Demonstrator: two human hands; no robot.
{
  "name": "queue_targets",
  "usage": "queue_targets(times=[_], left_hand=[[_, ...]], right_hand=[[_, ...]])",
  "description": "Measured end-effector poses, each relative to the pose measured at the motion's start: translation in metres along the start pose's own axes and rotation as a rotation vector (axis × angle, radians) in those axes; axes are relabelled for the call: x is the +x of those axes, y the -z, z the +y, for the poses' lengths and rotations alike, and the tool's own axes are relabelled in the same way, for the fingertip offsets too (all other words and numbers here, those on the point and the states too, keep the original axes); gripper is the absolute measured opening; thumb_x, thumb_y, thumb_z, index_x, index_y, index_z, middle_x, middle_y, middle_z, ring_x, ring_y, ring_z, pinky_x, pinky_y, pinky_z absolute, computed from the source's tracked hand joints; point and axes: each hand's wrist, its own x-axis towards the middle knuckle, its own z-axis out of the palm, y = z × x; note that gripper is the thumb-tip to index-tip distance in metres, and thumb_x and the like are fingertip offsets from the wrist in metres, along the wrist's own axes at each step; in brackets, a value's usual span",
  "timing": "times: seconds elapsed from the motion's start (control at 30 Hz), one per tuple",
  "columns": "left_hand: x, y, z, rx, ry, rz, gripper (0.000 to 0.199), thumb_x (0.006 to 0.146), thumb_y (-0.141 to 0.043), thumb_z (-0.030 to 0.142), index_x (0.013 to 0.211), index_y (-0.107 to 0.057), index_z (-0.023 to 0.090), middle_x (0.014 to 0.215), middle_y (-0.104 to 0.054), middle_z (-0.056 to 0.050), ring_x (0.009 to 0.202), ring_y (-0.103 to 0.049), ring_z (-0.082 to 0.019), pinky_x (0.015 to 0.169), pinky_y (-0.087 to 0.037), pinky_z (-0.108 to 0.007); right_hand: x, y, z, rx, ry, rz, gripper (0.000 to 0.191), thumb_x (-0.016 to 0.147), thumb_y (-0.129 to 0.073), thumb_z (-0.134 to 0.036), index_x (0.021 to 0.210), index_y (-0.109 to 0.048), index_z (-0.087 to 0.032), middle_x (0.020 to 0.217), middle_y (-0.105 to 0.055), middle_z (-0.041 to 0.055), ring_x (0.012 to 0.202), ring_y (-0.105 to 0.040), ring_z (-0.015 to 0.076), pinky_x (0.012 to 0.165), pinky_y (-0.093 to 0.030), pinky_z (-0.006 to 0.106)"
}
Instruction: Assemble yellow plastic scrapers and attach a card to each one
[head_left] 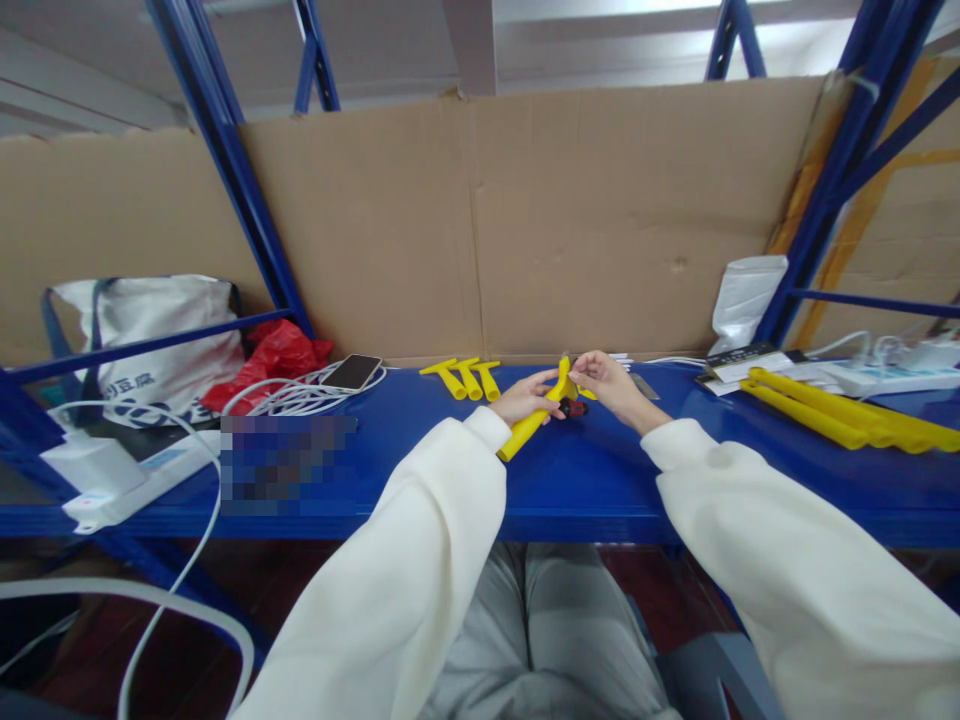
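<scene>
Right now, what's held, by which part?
The left hand holds a yellow, tubular-handled tool by the handle, near its head; the right hand is at the head, its grip unclear.

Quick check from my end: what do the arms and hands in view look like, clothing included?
The left sleeve and right sleeve are off-white, long and loose, narrowing to plain cuffs. No markings or cables show on them. The left hand and right hand are bare, without gloves.
</scene>
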Motion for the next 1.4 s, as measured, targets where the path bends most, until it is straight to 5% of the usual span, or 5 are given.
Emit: queue_targets(times=[0.43,0.67,1.17,1.4], left_hand=[[-0.002,0.000,0.002,-0.080,-0.010,-0.037,0.082,0.072,-0.064,-0.006,0.148,-0.044,0.020,0.085,-0.069,-0.003,0.061,-0.068,-0.013,0.051,-0.044,-0.019],[-0.002,0.001,0.000,-0.095,-0.022,-0.057,0.083,0.071,-0.067,-0.004,0.148,-0.044,0.016,0.085,-0.068,-0.004,0.062,-0.068,-0.014,0.053,-0.044,-0.021],[-0.003,-0.003,0.002,-0.133,-0.037,-0.047,0.081,0.071,-0.069,-0.004,0.145,-0.046,0.019,0.078,-0.068,-0.001,0.059,-0.067,-0.013,0.054,-0.044,-0.021],[-0.004,-0.009,0.007,-0.135,0.008,0.145,0.082,0.073,-0.059,-0.007,0.149,-0.037,0.015,0.073,-0.066,0.001,0.054,-0.066,-0.013,0.049,-0.044,-0.020]], right_hand=[[0.003,0.008,0.010,-0.188,0.019,0.105,0.048,0.063,-0.078,-0.061,0.082,-0.055,-0.024,0.089,-0.064,0.0040,0.086,-0.059,0.0198,0.083,-0.053,0.038],[0.002,0.008,0.007,-0.178,-0.018,0.049,0.044,0.066,-0.078,-0.057,0.088,-0.062,-0.023,0.100,-0.068,0.0071,0.096,-0.062,0.0225,0.094,-0.051,0.043],[0.000,0.005,0.008,-0.235,-0.029,-0.084,0.043,0.081,-0.061,-0.064,0.091,-0.062,-0.023,0.092,-0.069,0.0049,0.089,-0.064,0.0214,0.087,-0.051,0.039],[0.001,0.014,0.013,-0.584,0.068,0.090,0.036,0.076,-0.070,-0.056,0.085,-0.062,-0.022,0.093,-0.069,0.0096,0.089,-0.064,0.0255,0.087,-0.051,0.043]])
